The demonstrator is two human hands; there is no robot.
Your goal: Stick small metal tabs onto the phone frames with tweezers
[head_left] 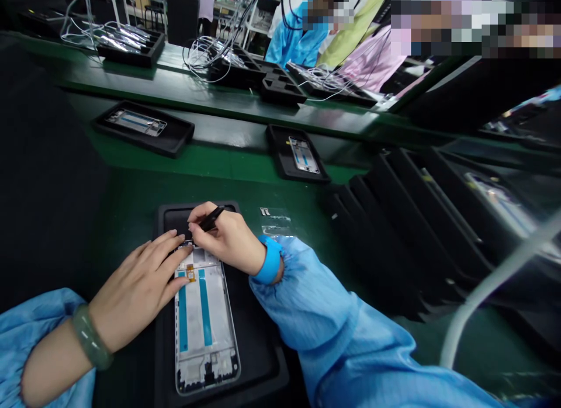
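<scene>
A phone frame (193, 320) with two blue strips lies in a black foam tray (258, 361) before me. My left hand (142, 276) rests flat on the frame's upper left side, its fingers stretched out, the tips near the top edge. Over the same top end, my right hand (230, 235) is closed around a black pen-like tool (211, 218). The tool's working tip is hidden behind the fingers. A small orange flex piece (190, 272) sits on the frame beside my left fingertips.
Two more trays with phone frames, one at the left (135, 121) and one at the right (304, 155), lie farther back. Clear film (276, 221) is right of my hand. Black trays (394, 221) are stacked at right, near a pale cable (491, 291). People stand beyond the shelf.
</scene>
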